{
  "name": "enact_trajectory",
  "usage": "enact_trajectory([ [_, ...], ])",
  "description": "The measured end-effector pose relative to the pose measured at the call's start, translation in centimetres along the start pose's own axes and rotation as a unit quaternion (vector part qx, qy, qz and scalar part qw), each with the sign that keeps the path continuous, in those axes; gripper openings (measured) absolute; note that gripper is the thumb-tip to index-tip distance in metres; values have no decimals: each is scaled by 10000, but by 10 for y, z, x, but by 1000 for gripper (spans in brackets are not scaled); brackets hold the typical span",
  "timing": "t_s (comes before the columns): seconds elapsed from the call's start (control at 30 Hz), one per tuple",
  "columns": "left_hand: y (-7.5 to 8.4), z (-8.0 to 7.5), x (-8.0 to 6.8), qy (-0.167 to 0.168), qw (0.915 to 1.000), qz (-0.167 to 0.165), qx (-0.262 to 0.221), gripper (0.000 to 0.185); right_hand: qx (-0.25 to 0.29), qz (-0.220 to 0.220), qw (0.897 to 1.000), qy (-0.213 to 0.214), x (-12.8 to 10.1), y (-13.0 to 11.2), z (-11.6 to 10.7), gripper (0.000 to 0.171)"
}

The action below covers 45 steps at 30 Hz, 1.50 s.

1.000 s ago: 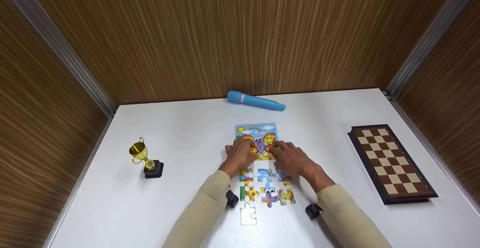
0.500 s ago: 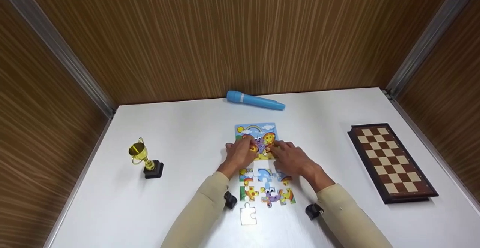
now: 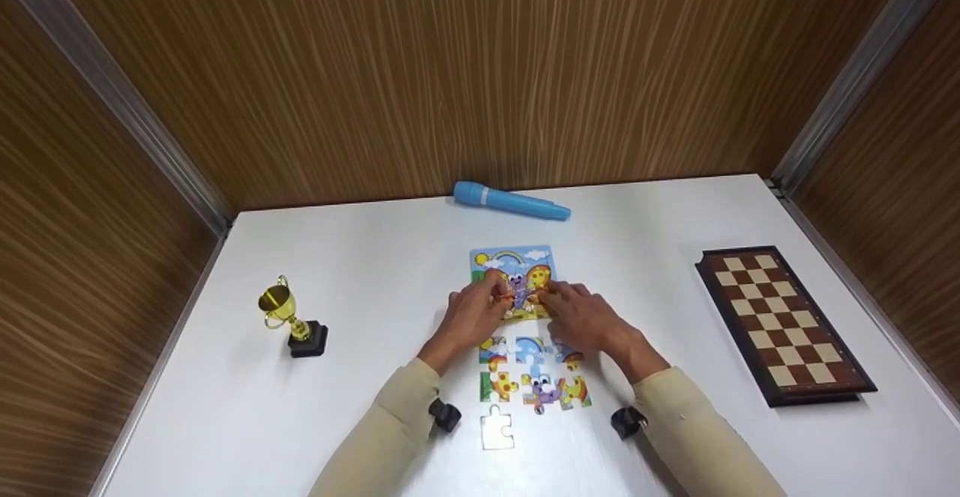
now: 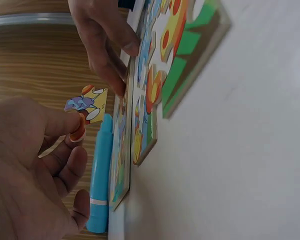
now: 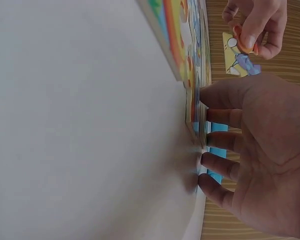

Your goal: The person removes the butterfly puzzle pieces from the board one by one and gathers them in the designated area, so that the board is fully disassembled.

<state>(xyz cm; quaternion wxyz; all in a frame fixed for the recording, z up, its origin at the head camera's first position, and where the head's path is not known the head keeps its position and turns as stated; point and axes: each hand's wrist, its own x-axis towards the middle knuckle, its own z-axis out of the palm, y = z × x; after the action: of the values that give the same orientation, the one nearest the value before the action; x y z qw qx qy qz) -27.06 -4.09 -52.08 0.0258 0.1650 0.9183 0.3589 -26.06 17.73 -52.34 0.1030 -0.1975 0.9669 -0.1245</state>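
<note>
A colourful butterfly puzzle board (image 3: pixel 514 259) lies flat in the middle of the white table (image 3: pixel 375 272). My left hand (image 3: pixel 496 292) pinches one butterfly puzzle piece (image 4: pixel 90 102) between thumb and finger, raised just above the board. The same piece (image 5: pixel 237 63) shows in the right wrist view, clear of the board. My right hand (image 3: pixel 549 298) lies with straight fingers (image 5: pixel 215 150) against the board's right edge and holds nothing. Several loose pieces (image 3: pixel 534 373) lie picture-up just in front of the board. One piece (image 3: pixel 496 429) lies white side up nearest me.
A blue marker-like tube (image 3: pixel 510 202) lies by the back wall. A small gold trophy (image 3: pixel 289 317) stands at the left. A brown chessboard (image 3: pixel 784 324) lies at the right. Wood-panel walls close in the table on three sides.
My left hand has drawn back slightly to the left and lifted a puzzle piece off the board. The right hand has stayed at the board's edge.
</note>
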Motion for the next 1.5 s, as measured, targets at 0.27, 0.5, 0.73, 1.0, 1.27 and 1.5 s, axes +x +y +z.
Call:
enact_trajectory([
  [0.27,13,1,-24,-71,9997,-13,-229,6,-11,-26,10000,42,0,-1,3,55],
  [0.5,25,4,-44,-229,9989,312,-275,8,-145,-75,9998,83,0,-1,0,55],
  [0.73,26,9,-58,-237,9978,587,-193,9,-51,-27,10000,-5,2,-1,3,56],
  [1.0,26,13,-74,-572,9950,804,-173,8,10,-15,10000,70,0,0,0,56],
  [1.27,25,17,-90,-1141,9852,1263,-184,2,59,-29,10000,55,2,-1,2,57],
  [1.5,28,21,-97,-1898,9745,1115,427,3,123,-57,9999,89,1,0,2,58],
])
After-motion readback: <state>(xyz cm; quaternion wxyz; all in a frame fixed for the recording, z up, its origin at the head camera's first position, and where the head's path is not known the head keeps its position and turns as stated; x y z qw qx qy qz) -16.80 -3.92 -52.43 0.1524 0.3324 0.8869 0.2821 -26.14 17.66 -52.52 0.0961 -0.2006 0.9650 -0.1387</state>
